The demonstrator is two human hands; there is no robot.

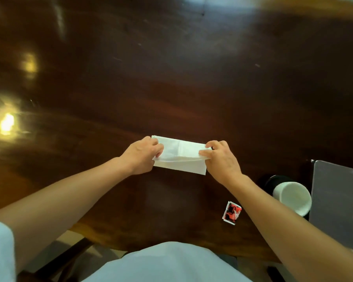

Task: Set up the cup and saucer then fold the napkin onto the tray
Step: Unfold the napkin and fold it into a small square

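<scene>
on a dark wooden table (171, 78), the left hand (140, 157) and right hand (220, 159) each pinch an end of the white napkin (181, 157), mid-fold; the grey tray (334, 200) waits well apart at right; matching edges before creasing would fold it neatly

Dim warm light; bright glare patches on glossy dark wooden table (171, 78) at left and top. Motion blur overall, wide-angle bending at edges.
</scene>
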